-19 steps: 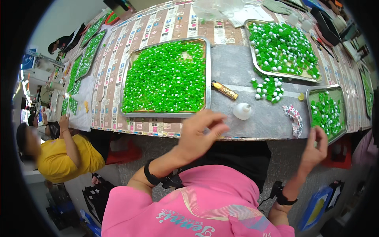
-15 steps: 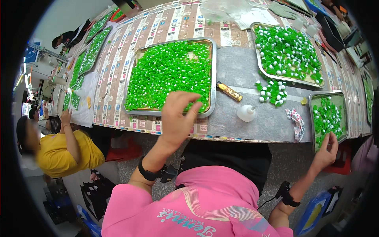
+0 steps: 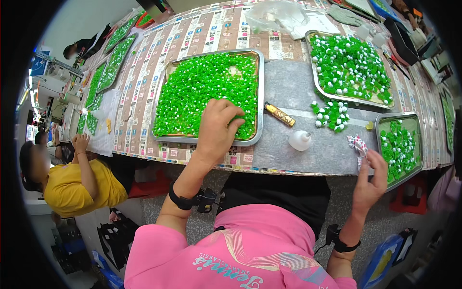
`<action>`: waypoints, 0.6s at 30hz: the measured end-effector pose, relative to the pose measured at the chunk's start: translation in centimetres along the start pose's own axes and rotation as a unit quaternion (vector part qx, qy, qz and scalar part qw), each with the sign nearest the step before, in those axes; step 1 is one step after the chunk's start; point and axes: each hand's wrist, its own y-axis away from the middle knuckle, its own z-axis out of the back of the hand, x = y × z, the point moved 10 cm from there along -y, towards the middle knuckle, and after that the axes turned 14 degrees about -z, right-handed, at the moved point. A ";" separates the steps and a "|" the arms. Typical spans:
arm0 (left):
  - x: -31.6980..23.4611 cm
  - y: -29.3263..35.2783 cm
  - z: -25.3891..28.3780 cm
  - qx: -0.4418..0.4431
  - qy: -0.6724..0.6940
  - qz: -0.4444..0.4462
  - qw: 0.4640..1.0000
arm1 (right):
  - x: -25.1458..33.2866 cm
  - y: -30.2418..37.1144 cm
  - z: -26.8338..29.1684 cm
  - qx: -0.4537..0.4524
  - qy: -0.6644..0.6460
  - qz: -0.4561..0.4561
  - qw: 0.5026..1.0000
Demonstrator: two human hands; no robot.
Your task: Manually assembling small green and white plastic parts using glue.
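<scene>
Possibly the left hand [image 3: 217, 129], fingers curled over green pieces [image 3: 204, 91] in the large metal tray [image 3: 261, 96], could scatter neighbours by dragging; the right hand [image 3: 370, 184], half-curled beside the floral cloth [image 3: 356, 142], could snag it. Whether either grips anything, I cannot tell.

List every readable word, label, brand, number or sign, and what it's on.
Pink shirt: large script over small block letters, legible; wording not copied here.
Table cover: repeated small printed labels, mostly too small to read.
Gold tube: dark markings, unreadable.
Paper: faint marks, unreadable.
</scene>
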 end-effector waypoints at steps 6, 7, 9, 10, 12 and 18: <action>0.8 0.7 1.5 -0.091 0.085 0.038 0.991 | 3.9 1.9 -5.0 0.127 -0.085 0.057 0.987; 0.9 0.8 1.9 -0.105 0.088 0.035 0.990 | 4.4 2.1 -5.8 0.145 -0.096 0.061 0.983; 1.2 1.2 2.1 -0.123 0.119 0.048 0.984 | 4.6 2.3 -7.2 0.167 -0.103 0.049 0.979; 1.4 1.4 2.0 -0.127 0.148 0.064 0.979 | 4.7 2.3 -7.8 0.174 -0.104 0.042 0.978; 1.7 1.7 1.7 -0.134 0.214 0.096 0.963 | 4.7 2.3 -9.1 0.199 -0.098 0.024 0.975; 1.1 2.6 -0.8 -0.142 0.494 0.166 0.842 | 5.6 2.4 -12.1 0.223 -0.143 0.011 0.964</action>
